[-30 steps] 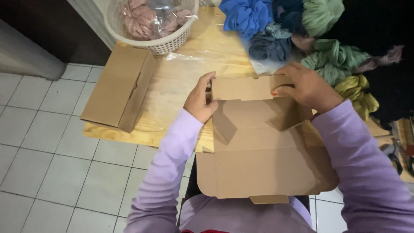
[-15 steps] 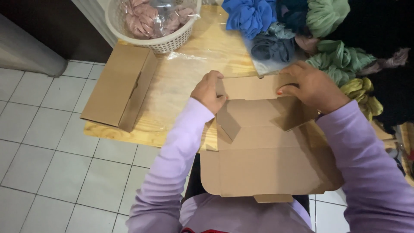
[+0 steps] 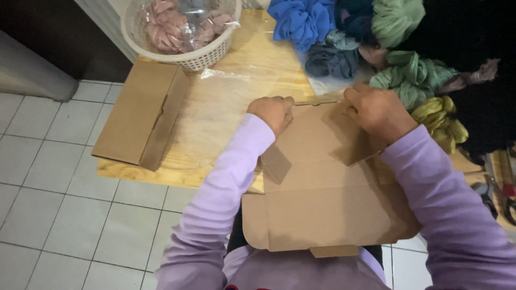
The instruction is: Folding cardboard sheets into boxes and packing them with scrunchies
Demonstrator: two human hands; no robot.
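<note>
Both hands have slid up to the far flap since a second ago: left hand (image 3: 273, 111) and right hand (image 3: 376, 110) pinch the cardboard box (image 3: 322, 209) on the plywood table (image 3: 226, 107). Uneven pressure could crease it crooked, I reckon.

An unfolded brown cardboard box (image 3: 322, 198) lies at the near edge of the pale wooden table (image 3: 236, 107), partly overhanging it. Left of it, a folded flat brown cardboard box (image 3: 142, 113) rests at the table's left edge. Behind that stands a white plastic basket (image 3: 183, 32) holding bagged pink fabric (image 3: 180, 21). A pile of blue, green and yellow fabric scrunchies (image 3: 387, 53) lies behind and right.
</note>
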